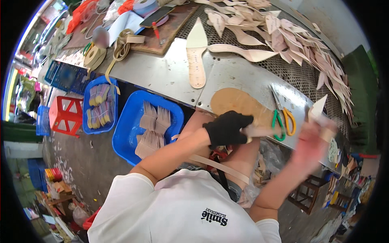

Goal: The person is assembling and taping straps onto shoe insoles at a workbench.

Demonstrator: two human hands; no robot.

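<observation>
My left hand (229,128), in a black glove, is closed on a blurred beige flat piece (263,131) that sticks out to the right over the bench edge. My bare right hand (310,141) is smeared by motion at the right, so its fingers cannot be read. A pale pointed insole (318,108) shows just beyond it; whether the hand grips it is unclear. Between the hands lie scissors (279,126) with one green and one orange handle. Under them is a brown sole-shaped board (235,102). Across my lap runs a long beige strip (221,166).
Farther back, two insoles (197,67) (243,53) lie near a large heap of insoles (283,38) on perforated metal. At left stand a blue tub (121,139) of bundled beige pieces, a smaller blue basket (86,121) and a red stool (65,115). Tape rolls (95,56) sit at the bench's left.
</observation>
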